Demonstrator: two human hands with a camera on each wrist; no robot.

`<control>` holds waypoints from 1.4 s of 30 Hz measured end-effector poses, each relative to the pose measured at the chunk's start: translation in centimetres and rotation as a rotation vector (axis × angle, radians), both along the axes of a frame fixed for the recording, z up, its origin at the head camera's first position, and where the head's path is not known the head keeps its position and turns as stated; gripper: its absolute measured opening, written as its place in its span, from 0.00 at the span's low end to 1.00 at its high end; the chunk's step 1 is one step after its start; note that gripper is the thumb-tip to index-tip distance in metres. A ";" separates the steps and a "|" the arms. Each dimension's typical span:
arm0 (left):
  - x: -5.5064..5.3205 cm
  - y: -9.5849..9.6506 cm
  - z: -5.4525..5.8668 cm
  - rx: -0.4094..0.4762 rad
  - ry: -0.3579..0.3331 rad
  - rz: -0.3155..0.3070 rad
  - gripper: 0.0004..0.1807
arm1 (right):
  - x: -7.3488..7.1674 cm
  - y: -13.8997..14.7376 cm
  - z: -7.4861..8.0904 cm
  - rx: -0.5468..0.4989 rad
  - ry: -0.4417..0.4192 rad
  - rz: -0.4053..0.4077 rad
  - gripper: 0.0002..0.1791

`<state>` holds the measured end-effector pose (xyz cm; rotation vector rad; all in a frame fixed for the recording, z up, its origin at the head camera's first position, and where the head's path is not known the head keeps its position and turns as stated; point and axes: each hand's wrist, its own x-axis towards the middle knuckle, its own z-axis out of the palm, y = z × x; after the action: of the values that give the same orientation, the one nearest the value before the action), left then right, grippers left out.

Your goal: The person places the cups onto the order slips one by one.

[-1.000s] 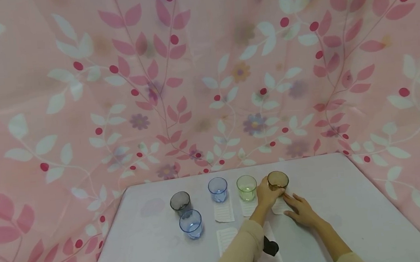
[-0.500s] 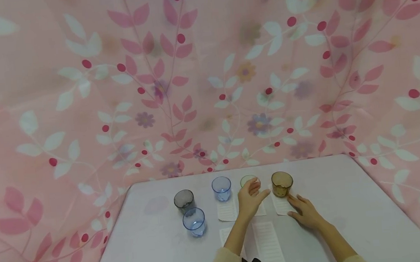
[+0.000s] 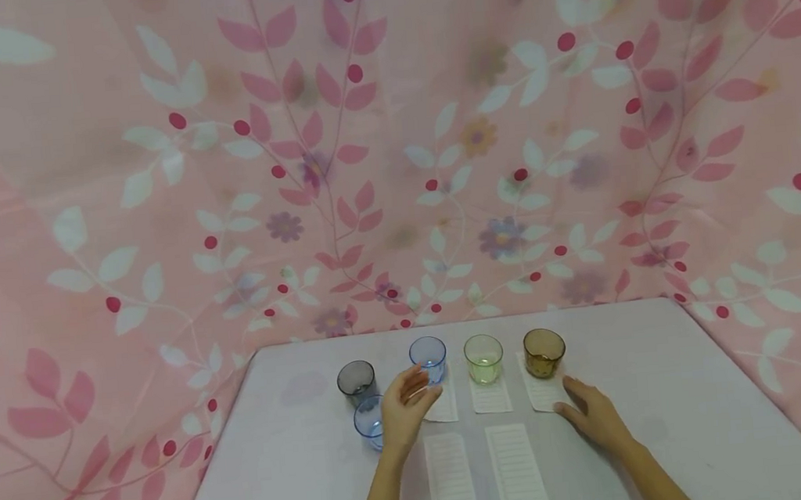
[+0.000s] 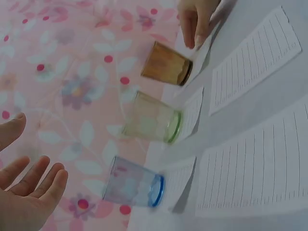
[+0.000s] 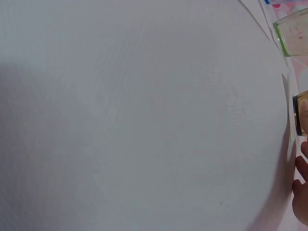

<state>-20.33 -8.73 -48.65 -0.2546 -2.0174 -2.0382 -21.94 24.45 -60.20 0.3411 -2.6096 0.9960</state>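
- Soft, even, fairly bright light fills the head view, with no hard glare.
- The floral curtain (image 3: pixel 392 148) bows outward toward the edges, a wide-angle distortion.
- Shadows are faint: a pale smudge on the table (image 3: pixel 664 370) by the grey cup (image 3: pixel 356 379).
- In the left wrist view the left hand (image 4: pixel 24 192) is close and soft, the blue cup (image 4: pixel 134 183) slightly blurred.
- The right wrist view is mostly washed-out grey tabletop, dimmer at left, with no fine detail.

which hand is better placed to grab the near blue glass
Probably left: the left hand hovers open right beside the near blue glass, while the right hand rests flat by the amber glass.
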 end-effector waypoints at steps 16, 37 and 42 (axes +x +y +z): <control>3.9 -11.4 -0.7 -0.191 -0.006 0.460 0.26 | 3.3 -4.1 1.6 -0.035 0.011 0.011 0.29; 6.1 -12.6 -6.0 -0.426 -0.243 0.478 0.46 | 8.1 -14.6 0.9 0.003 0.205 0.181 0.30; 6.1 -11.6 -7.2 -0.435 -0.282 0.401 0.48 | 8.6 -15.7 0.0 0.091 0.302 0.247 0.29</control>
<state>-14.19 -20.29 -55.83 0.3547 -2.4256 -1.4458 -13.30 8.71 -60.15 0.7874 -2.3788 0.8256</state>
